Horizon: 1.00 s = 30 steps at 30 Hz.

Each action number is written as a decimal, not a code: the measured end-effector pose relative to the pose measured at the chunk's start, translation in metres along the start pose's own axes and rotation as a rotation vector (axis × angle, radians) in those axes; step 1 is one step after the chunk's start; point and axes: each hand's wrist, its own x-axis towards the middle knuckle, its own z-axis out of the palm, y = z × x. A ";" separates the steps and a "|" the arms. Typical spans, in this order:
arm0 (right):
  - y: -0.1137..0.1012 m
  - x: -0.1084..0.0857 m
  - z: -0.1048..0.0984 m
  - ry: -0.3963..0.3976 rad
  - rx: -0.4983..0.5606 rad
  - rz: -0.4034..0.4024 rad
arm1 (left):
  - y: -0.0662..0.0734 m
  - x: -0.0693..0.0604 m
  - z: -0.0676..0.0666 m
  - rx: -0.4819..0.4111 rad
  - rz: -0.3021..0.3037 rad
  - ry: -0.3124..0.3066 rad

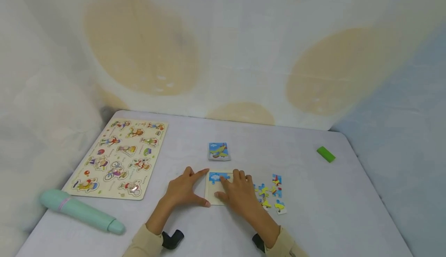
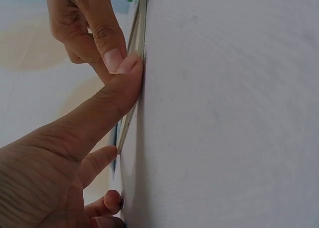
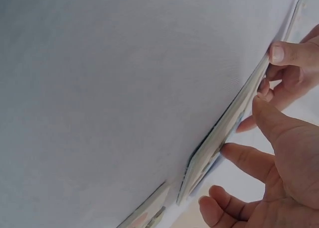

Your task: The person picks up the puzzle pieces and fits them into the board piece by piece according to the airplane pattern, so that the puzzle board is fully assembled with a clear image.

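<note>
A small wooden puzzle frame (image 1: 213, 199) lies flat on the table, with blue sky pieces (image 1: 215, 177) along its top inside. My left hand (image 1: 182, 190) holds its left side, index finger at the top left corner and thumb at the bottom edge. My right hand (image 1: 239, 196) is over the frame's right part, its index fingertip on the blue pieces. In the left wrist view the left thumb (image 2: 104, 113) presses the frame's edge (image 2: 130, 118). The right wrist view has the right fingers (image 3: 249, 161) on the board (image 3: 219, 133). The right palm hides the frame's lower right.
Loose puzzle pieces (image 1: 280, 206) lie right of the frame. Behind it is a small airplane picture (image 1: 218, 151). A large peg puzzle board (image 1: 104, 190) and a mint-green wand-shaped object (image 1: 87, 213) are at the left, a green block (image 1: 325, 154) at the far right.
</note>
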 end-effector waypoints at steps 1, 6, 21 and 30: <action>0.000 0.000 0.000 -0.001 -0.003 -0.001 | 0.000 0.000 0.000 -0.002 0.000 0.000; 0.002 0.001 -0.003 -0.027 0.053 0.015 | -0.001 0.002 0.001 -0.010 0.003 -0.011; 0.035 -0.009 -0.007 0.082 0.259 0.171 | 0.000 0.000 -0.001 -0.008 0.002 -0.004; 0.064 -0.018 -0.010 0.084 0.396 0.254 | -0.002 0.000 0.000 -0.006 -0.003 -0.011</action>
